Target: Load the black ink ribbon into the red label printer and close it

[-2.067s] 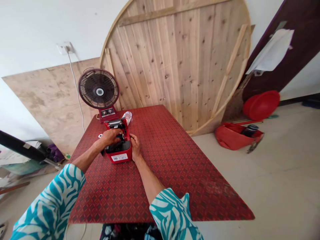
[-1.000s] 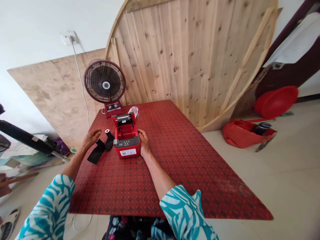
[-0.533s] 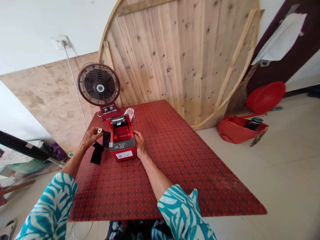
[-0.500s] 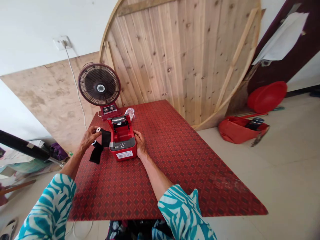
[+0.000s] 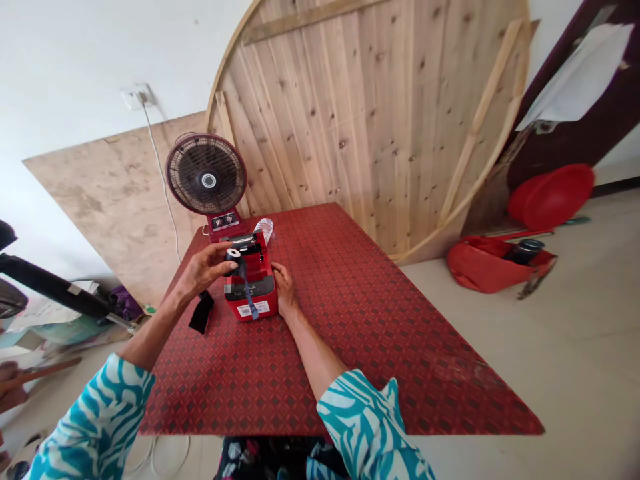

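A red label printer (image 5: 237, 308) with a dark grey top panel stands on the patterned red table (image 5: 370, 347), its lid up and its inside exposed. Between the thumb and fingers of my left hand (image 5: 206, 268) is a black ribbon roll (image 5: 233, 261) with a white core, held over the printer's left part. A loose strip of ribbon hangs from it across the printer's front. My right hand (image 5: 285, 288) grips the printer's right side; some of its fingertips are hidden. Another length of black ribbon (image 5: 201, 313) lies left of the printer, partly under my left forearm.
A dark red fan (image 5: 207, 181) stands behind the printer, with a clear plastic bottle (image 5: 265, 229) near it. A large round wooden panel (image 5: 360, 120) leans on the wall. On the floor at right are a red bag (image 5: 473, 270) and a red basin (image 5: 553, 193).
My left hand has lifted the ribbon roll and carried it right, from beside the printer to over it. A ribbon strip now dangles in front. My right hand stays on the printer's side.
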A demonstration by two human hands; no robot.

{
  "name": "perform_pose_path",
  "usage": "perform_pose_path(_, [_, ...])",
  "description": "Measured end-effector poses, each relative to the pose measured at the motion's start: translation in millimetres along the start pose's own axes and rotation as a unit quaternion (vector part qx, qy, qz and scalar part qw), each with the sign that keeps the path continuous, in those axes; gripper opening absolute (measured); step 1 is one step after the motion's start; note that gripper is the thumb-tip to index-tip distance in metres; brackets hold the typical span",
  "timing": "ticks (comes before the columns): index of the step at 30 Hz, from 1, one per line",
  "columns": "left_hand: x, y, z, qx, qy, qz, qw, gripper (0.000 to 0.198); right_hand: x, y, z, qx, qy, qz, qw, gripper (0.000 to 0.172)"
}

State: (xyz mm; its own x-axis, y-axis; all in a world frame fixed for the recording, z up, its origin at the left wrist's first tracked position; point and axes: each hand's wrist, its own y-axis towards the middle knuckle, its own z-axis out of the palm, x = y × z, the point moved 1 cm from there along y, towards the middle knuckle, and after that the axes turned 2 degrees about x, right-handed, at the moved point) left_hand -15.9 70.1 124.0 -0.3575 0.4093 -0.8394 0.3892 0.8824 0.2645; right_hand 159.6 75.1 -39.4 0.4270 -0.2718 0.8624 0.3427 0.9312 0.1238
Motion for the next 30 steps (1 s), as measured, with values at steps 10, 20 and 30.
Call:
perform_pose_path(10, [17, 28, 40.1, 0.152, 0.286, 0.014, 0.946, 0.032, 1, -1, 2, -0.004, -0.004, 0.003, 1.0, 0.03])
perform_pose_path(20, [14, 26, 33.2, 0.197, 0.25, -0.026, 0.948, 0.037, -2, 0, 1, 0.002, -0.012, 0.002, 1.0, 0.031])
perform_pose_path(30, [21, 37, 32.2, 0.204, 0.309, -0.012, 0.929, 0.028, -1, -1, 0, 0.003, -0.006, -0.003, 1.0, 0.03])
